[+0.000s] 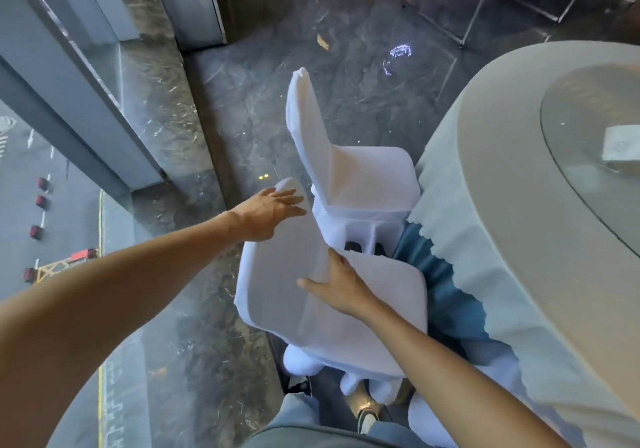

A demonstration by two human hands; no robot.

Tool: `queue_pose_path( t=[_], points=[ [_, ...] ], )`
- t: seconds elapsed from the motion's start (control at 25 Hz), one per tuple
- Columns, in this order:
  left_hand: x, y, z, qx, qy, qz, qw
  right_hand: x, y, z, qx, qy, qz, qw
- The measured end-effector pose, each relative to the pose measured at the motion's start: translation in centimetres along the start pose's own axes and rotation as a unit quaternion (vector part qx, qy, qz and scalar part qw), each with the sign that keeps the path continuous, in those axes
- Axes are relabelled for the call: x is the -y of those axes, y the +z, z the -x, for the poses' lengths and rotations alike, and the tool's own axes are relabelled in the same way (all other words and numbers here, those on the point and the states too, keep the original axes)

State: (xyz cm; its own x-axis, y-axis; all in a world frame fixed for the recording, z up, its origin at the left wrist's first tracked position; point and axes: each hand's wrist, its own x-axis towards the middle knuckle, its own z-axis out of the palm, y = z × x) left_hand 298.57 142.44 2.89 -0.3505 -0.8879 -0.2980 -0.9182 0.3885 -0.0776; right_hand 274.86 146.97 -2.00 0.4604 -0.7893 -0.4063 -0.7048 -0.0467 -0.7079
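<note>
The near chair [329,295] is standing before the far chair [360,184], with the worktop [502,188] lying right of both.

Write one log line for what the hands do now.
left hand: rests on chair cover top | right hand: flat on it

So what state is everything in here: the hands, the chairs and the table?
near chair: upright, white cover on.
left hand: open, fingers flat on the near chair's top.
right hand: open, pressed flat on the near chair.
far chair: upright, covered, beside the table.
table: draped in pale cloth.
</note>
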Motion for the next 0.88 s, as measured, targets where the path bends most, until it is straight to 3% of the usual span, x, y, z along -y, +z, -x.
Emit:
queue_pose_path(
  t=[0.2, 0.4, 0.68, 0.88],
  points=[
    [5.2, 3.1, 0.9, 0.071, -0.012, 0.001, 0.997, 4.3, 6.0, -4.1, 0.027, 0.065, -0.068, 0.995],
    [6.8, 5.1, 0.3, 0.061, -0.001, 0.004, 0.998, 8.1, 10.2, -3.9, 0.059, 0.094, 0.0, 0.994],
    [7.3, 3.5, -0.5, 0.023, 0.036, -0.045, 0.998, 6.2, 12.0, -2.8, 0.058, 0.041, 0.114, 0.991],
    [6.3, 2.2, -1.9, 0.048, 0.069, -0.058, 0.995, 5.6, 13.5, -3.6, 0.011, 0.097, 0.065, 0.993]
  ],
)
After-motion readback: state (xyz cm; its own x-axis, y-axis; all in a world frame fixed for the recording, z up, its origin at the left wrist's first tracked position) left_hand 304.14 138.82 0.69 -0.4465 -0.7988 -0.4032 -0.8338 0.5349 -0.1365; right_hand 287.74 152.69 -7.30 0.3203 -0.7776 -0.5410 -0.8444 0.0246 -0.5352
